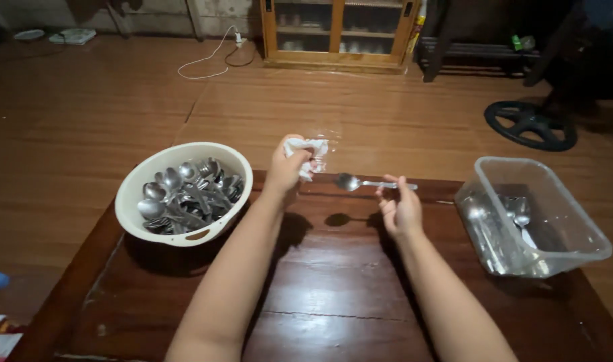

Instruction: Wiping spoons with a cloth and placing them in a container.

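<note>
hidden or unclear: both forearms are cut off by the bottom edge of the frame; the far background at the top is dim, and what is kept behind the cabinet glass cannot be made out.
left hand (284,169): seen just above the centre of the frame, fingers closed tightly on a crumpled white cloth (308,151), which is partly covered by the fingers.
right hand (400,208): seen right of centre, fingers pinched on the handle of a metal spoon (360,182); the handle's middle is hidden by the fingers.
spoon: held level above the dark wooden table (333,295), bowl pointed toward the left of the frame, just beside the cloth but apart from it; its shadow is cast on the table below.
cream bowl (140,179): set at the left on the table, filled with piled metal spoons, individual pieces hard to separate.
clear plastic tub (561,221): set at the right edge of the table, a few pieces of cutlery seen blurred through its walls.
surroundings: a wooden cabinet (336,30) at top centre, a white cable (209,62) on the floor at upper left, a dark round object (531,125) at upper right.
</note>
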